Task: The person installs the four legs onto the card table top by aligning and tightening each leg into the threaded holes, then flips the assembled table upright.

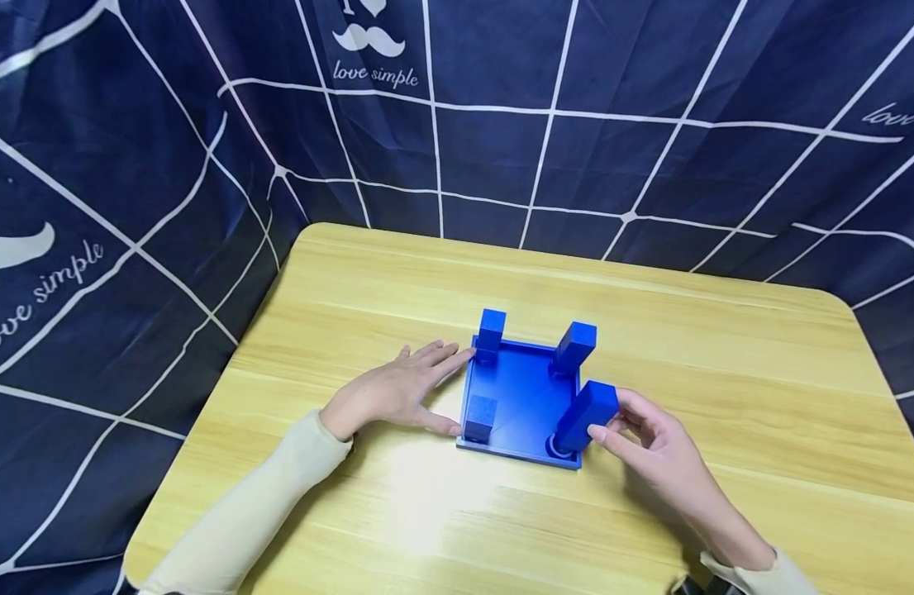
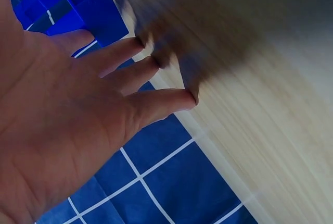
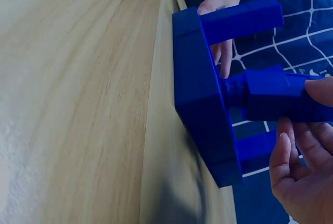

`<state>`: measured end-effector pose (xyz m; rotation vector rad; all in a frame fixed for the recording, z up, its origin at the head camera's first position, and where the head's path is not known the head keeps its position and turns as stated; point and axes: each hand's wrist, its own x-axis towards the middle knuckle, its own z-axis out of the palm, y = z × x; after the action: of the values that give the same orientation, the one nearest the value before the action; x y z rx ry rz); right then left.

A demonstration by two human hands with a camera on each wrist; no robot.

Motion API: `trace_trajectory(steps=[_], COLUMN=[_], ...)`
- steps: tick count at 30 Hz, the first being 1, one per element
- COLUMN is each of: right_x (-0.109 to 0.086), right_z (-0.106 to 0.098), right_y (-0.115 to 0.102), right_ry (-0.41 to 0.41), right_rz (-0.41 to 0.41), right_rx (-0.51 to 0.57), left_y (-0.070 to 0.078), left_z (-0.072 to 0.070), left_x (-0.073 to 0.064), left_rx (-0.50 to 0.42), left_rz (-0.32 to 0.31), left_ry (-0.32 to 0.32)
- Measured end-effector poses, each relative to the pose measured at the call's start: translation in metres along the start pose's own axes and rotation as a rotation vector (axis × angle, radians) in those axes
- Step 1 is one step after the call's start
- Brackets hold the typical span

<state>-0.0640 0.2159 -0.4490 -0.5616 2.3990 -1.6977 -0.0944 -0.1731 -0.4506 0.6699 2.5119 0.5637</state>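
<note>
A square blue tray-like base with a low rim lies on the table. Near its right front corner, my right hand pinches a blue rectangular leg between thumb and fingers. In the right wrist view a narrower neck shows between this leg and the base. My left hand is spread flat at the base's left side, index fingertip and thumb tip right at the rim. Three other blue legs stand at the back left, back right and front left corners.
The light wood table has rounded corners. Dark blue cloth with white grid lines hangs behind it and along its left side. A small dark object shows by the right sleeve at the bottom edge.
</note>
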Motion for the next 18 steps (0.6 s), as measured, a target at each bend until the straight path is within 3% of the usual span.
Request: trace_trajectory(steps=[11,18], right_x=[-0.0056,-0.0056], right_z=[0.0037,0.0029], right_y=[-0.0019,-0.0008], right_ry=[-0.027,-0.070], right_rz=[-0.018,-0.079], right_rx=[-0.050,-0.109], left_y=[-0.0010,-0.0031], left_z=[0.0021,0.0035], left_x=[-0.0001,-0.0006], left_rx=[0.024,0.030], left_rz=[0.014,0.018], left_ry=[0.004,0.011])
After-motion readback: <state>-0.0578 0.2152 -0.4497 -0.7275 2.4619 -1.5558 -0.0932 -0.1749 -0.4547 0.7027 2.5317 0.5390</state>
